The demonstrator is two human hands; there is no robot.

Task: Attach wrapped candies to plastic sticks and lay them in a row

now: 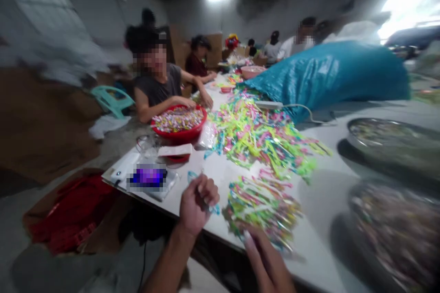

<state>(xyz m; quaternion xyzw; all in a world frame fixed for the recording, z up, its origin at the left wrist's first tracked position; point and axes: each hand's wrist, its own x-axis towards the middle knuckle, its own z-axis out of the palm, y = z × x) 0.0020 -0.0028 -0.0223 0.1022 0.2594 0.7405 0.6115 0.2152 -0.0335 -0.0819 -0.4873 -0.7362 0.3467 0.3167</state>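
Observation:
My left hand (pixel 199 201) is raised over the near edge of the white table (pixel 220 169), its fingers curled closed. From both sides of the fist sticks out a thin, clear-blue plastic piece (pixel 215 209); its middle is hidden by the fingers. My right hand (pixel 261 252) is lower down, its thumb and forefinger at the near side of a small heap of colourful plastic pieces (pixel 264 206). Blur there hides whether the fingertips hold anything. Beyond lies a larger, loose pile of similar yellow, pink, green and blue pieces (pixel 264 132).
On the right are two round metal trays of small pieces, one farther (pixel 385 128) and one nearer (pixel 395 233). A blue plastic sack (pixel 337 73) lies behind the pile, near a white power strip (pixel 270 105). A co-worker (pixel 160 84) reaches into a red basin (pixel 180 135). A phone (pixel 149 177) rests at left.

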